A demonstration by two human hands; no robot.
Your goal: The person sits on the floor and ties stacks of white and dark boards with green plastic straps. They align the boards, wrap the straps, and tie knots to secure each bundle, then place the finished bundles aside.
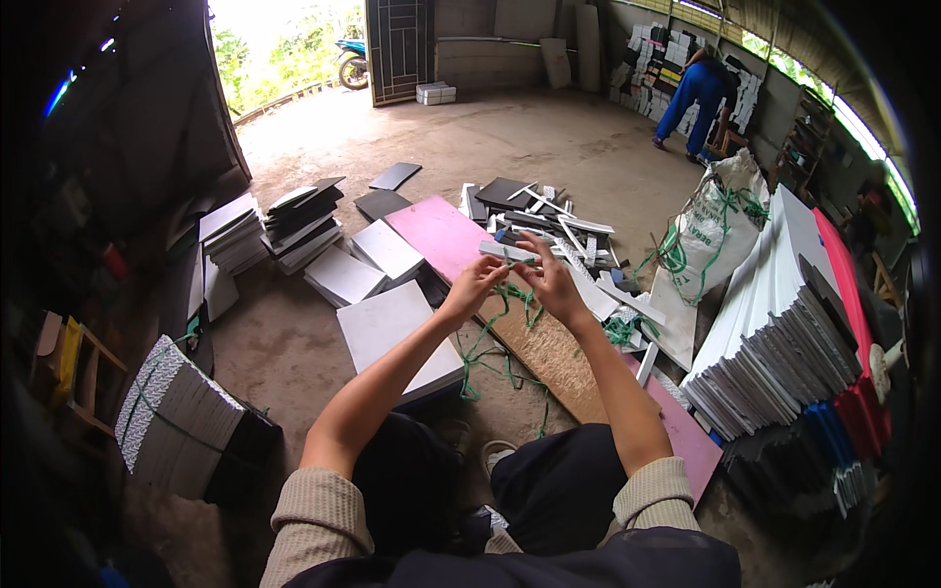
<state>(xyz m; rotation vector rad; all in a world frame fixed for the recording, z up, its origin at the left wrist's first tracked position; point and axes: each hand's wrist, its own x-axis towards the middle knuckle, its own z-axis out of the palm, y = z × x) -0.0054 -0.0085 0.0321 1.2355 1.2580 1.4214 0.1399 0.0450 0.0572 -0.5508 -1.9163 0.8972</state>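
Note:
My left hand (476, 286) and my right hand (551, 281) are raised close together in front of me, above a long board. Green string (505, 293) runs between their fingertips. The left fingers are pinched on it; the right thumb and a finger grip it while other fingers stick up. Loose loops of the string hang below the hands onto the board and floor. The board is pink (436, 227) at its far end and worn brown (549, 353) in the middle. Left of it lies a stack of white sheets (397, 333).
Stacks of white and dark sheets (302, 223) stand at the left, with a string-tied bundle (181, 416) nearer me. Offcuts (549, 211) lie beyond my hands. On the right are a white sack (720, 230) and a tall sheet stack (769, 343). A person in blue (696, 98) bends far off.

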